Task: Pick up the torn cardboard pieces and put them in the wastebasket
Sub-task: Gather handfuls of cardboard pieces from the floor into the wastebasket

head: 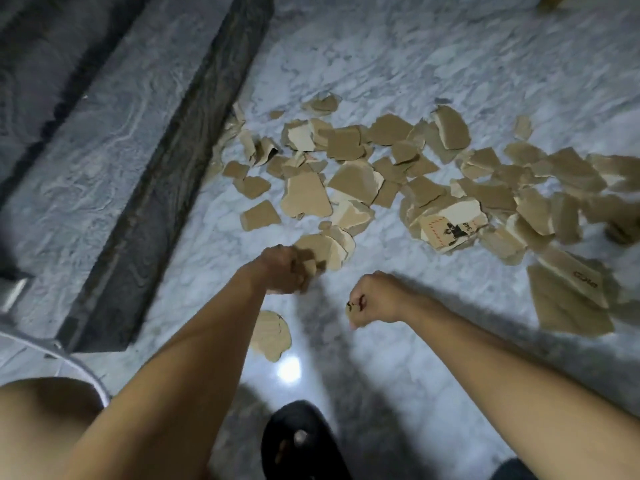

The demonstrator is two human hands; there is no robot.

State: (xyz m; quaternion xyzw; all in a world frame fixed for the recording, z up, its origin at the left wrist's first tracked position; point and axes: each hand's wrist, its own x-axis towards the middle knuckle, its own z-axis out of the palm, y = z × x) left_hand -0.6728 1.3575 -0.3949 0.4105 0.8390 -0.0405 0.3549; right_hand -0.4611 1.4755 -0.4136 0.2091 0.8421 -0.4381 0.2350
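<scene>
You can find print on two torn cardboard pieces only. The pale piece (450,230) carries a black pictogram, a red dashed line and small characters too blurred to read. The larger brown piece (568,299) bears one short black word, illegible.

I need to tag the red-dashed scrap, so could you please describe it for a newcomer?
Find the scatter of torn brown cardboard pieces on the grey marbled floor. At its near edge, beyond the right hand, lies a pale torn cardboard piece. It alone carries a black printed figure and a red dashed line.
</scene>
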